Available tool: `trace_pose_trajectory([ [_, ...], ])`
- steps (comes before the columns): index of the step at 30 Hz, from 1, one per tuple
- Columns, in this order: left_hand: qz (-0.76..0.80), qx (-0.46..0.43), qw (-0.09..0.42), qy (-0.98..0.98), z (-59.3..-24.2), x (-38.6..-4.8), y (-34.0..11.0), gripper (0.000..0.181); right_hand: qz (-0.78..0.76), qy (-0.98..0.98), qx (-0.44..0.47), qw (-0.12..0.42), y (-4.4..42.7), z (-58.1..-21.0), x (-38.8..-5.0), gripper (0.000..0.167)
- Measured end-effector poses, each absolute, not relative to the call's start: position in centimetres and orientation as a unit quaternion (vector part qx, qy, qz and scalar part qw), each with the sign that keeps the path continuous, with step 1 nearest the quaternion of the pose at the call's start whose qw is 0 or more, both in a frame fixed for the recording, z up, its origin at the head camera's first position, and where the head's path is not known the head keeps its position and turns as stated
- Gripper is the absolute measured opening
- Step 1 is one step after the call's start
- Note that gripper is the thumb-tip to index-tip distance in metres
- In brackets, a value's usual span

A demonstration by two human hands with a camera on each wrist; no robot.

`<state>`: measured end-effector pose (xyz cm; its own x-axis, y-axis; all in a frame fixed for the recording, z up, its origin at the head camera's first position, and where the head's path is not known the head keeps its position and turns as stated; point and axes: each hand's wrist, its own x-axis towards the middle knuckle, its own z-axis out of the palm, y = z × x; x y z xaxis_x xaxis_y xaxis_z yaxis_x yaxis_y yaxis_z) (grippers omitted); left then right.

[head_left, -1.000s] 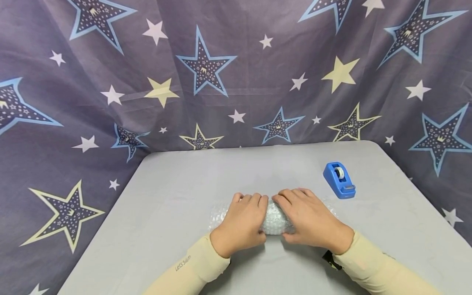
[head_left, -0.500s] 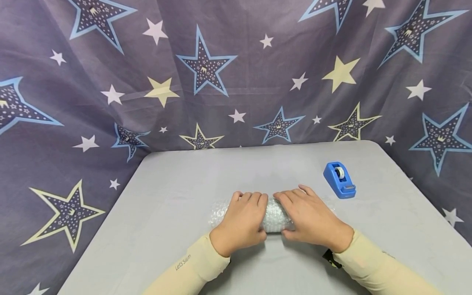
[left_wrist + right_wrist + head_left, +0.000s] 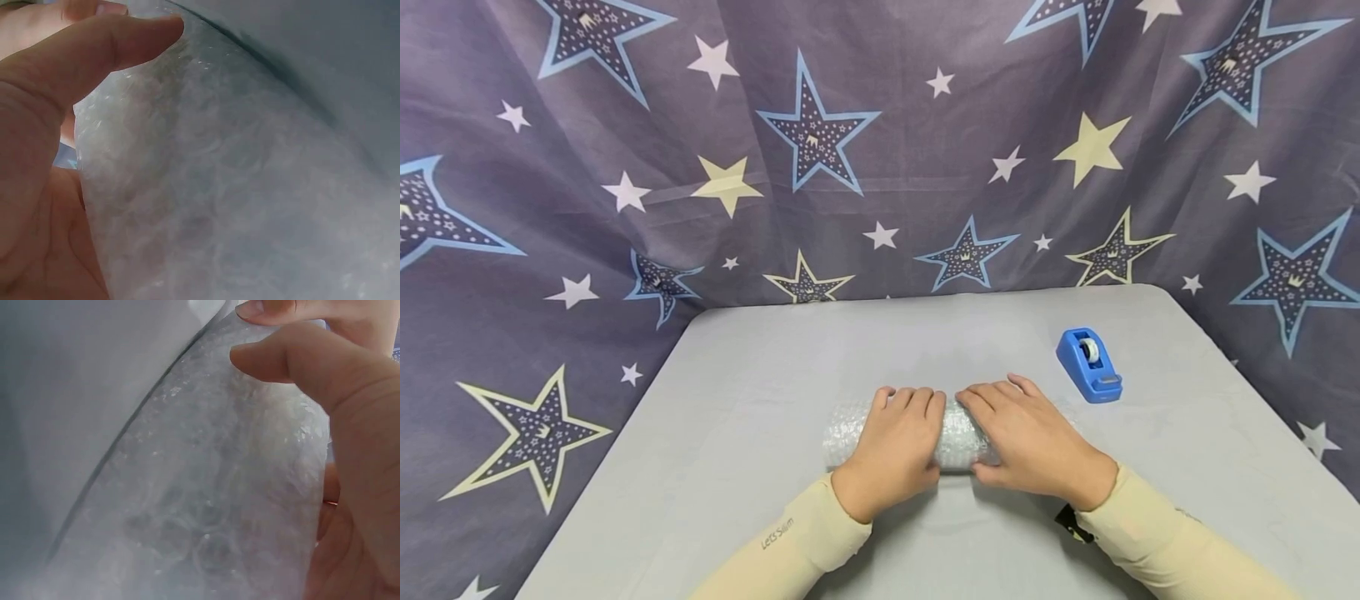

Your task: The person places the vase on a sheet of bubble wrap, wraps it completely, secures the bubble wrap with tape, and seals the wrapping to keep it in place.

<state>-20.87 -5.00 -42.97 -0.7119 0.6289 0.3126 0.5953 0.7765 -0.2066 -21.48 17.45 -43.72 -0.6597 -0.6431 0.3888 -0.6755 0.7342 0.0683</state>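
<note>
A roll of clear bubble wrap (image 3: 958, 437) lies sideways on the grey table, near its front middle. My left hand (image 3: 897, 450) grips the roll left of its middle, fingers over the far side and thumb on the near side. My right hand (image 3: 1030, 442) holds it the same way on the right, a short gap from the left. In the left wrist view the thumb presses the bubble wrap (image 3: 206, 169). The right wrist view shows the other thumb on the bubble wrap (image 3: 206, 469). Whatever may lie inside the roll is hidden.
A blue tape dispenser (image 3: 1090, 365) with a roll of tape stands on the table (image 3: 760, 375), beyond my right hand. Behind the table hangs a dark curtain (image 3: 895, 192) printed with stars.
The roll has shifted very slightly away from me, and the fingers of both hands have moved a little with it. The tape dispenser stays in place.
</note>
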Motion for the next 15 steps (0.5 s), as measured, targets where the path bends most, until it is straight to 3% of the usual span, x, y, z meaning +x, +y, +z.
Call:
trace_pose_trajectory([
  [9,0.044,-0.323,0.194,-0.925,-43.52,-21.23,-5.06,0.071,0.030,-0.914,0.357,0.194,17.34,-43.90,-21.55,0.095],
  [15,0.042,-0.320,0.187,-0.928,-43.55,-21.38,-5.12,0.073,0.022,-0.915,0.352,0.193,17.32,-44.32,-21.58,0.102],
])
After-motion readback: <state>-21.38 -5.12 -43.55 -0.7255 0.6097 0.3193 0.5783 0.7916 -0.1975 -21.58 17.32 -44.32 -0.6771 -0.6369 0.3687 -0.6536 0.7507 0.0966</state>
